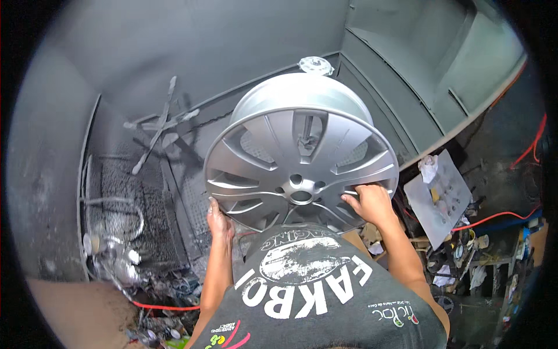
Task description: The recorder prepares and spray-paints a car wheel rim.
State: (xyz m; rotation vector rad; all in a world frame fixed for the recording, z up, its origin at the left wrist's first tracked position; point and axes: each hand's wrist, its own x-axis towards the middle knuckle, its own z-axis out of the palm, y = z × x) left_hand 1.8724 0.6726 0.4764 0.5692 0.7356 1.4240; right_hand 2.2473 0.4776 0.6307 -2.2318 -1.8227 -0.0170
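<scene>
A large silver alloy wheel (308, 139) is tilted toward me in front of my body, its spoked face showing. My left hand (220, 224) grips the wheel's outer edge at the lower left, thumb upward. My right hand (369, 203) is curled into an opening between spokes at the lower right, with the fingertips hidden. A metal post shows through an upper opening of the wheel, and my dark printed shirt covers part of its bottom edge.
Grey booth walls (186, 35) surround the wheel. A cross-shaped stand (157, 129) is at left, a small white disc (315, 65) behind. At right are a grey board (442, 203), red hoses (494, 218) and cluttered shelves; a metal canister (119, 262) sits lower left.
</scene>
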